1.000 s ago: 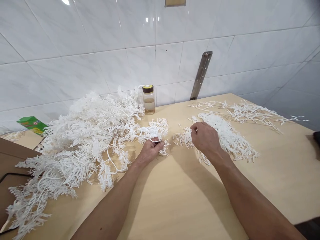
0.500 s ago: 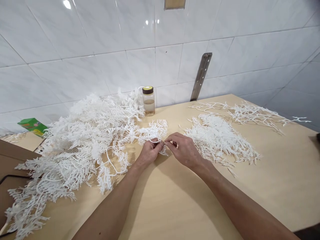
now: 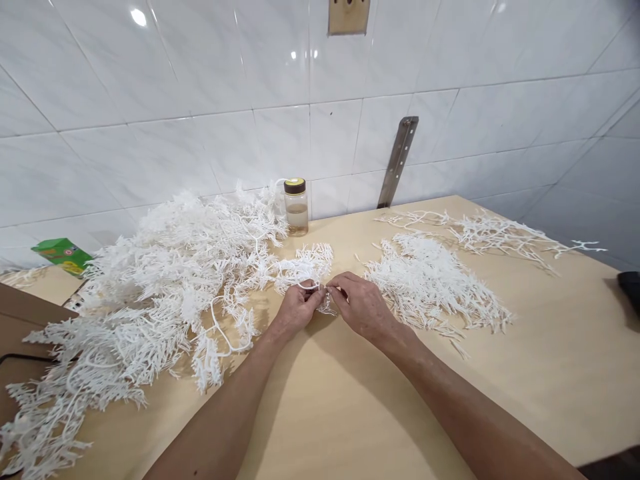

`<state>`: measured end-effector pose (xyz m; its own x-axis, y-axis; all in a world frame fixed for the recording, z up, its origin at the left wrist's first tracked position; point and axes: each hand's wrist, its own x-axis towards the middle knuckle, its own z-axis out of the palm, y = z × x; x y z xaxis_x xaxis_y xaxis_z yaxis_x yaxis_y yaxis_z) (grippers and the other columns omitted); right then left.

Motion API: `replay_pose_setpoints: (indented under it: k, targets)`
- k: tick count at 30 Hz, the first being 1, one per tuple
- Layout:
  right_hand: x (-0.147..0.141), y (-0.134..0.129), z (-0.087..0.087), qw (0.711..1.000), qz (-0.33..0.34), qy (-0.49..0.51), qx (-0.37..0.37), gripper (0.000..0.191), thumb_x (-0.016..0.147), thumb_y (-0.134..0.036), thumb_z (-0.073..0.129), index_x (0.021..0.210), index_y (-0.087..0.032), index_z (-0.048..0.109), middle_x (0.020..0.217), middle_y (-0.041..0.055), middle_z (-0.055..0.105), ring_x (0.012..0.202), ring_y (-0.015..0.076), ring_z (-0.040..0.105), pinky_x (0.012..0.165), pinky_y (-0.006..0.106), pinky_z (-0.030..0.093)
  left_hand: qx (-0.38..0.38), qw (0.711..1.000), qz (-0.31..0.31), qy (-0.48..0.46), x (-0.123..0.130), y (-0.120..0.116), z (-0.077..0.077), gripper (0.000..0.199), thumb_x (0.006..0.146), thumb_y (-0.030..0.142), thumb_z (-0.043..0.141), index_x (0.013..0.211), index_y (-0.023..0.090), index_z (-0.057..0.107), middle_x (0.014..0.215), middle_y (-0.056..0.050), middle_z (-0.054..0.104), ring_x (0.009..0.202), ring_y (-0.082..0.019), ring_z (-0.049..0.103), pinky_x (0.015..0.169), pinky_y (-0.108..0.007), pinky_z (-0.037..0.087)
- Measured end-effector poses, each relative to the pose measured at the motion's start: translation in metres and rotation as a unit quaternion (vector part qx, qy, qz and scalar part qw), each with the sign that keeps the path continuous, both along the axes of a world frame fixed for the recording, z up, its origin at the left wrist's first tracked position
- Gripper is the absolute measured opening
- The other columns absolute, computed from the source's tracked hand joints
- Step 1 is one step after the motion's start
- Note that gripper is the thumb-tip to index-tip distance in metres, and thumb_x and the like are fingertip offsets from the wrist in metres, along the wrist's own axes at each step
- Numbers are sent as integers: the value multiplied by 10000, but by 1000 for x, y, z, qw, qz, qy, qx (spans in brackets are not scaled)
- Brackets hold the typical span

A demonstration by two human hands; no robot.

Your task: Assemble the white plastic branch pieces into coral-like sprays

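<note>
My left hand is closed on a white plastic foliage branch, whose leafy end lies on the table just beyond my fingers. My right hand meets it fingertip to fingertip, pinching at the same branch; the exact bit between the fingers is too small to make out. A large heap of white branches spreads to the left. To the right of my right hand lies a pile of small loose white sprigs. Bare white stems lie farther back on the right.
A bottle of liquid with a dark and yellow lid stands near the tiled wall. A metal bracket leans up against that wall. A green box and a cardboard box are at the left. A dark object sits at the right edge.
My right hand's fingers have drawn slightly closer to my left hand at the branch. The whole view has shifted a little; the piles look the same.
</note>
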<state>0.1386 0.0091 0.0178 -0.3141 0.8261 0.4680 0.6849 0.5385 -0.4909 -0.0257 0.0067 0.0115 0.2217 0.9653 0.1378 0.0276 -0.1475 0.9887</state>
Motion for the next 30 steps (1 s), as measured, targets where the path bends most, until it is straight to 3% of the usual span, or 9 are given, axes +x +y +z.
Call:
replay_pose_setpoints:
  k: [12,16,21,26,30]
  targets:
    - [-8,4,-9,994,-83,-62,-26,166,921,-167,456,837,-164,599,863,78,652,654,158,557,596,270,377,16,995,25,94,-2,6,-11,296,793,413,633,663,180,505,598,31,457,595,-122,415,591,-257,336]
    - [18,18,0,975,-213,14,-66,126,855,-174,488,789,-176,596,767,55,656,660,178,572,652,287,398,0,997,43,65,-2,5,-14,340,787,462,637,654,176,510,568,41,440,564,-109,398,568,-249,322]
    - [53,26,7,963,-269,-13,-13,108,793,-156,511,799,-185,614,770,60,672,683,202,587,671,314,396,-9,998,55,42,0,3,-11,373,779,473,636,621,183,464,554,63,359,545,-88,330,557,-243,281]
    - [50,20,6,978,-202,-55,17,239,748,-52,478,844,-175,659,977,92,703,708,189,610,663,316,431,-7,998,55,30,1,2,-9,365,774,476,645,630,176,496,557,56,393,556,-92,358,568,-242,302]
    - [25,8,7,998,-28,44,45,193,864,-153,506,995,-185,645,1068,81,689,693,147,628,657,283,492,-5,998,53,23,1,3,-6,364,757,484,660,626,171,528,569,35,459,580,-107,408,583,-247,328]
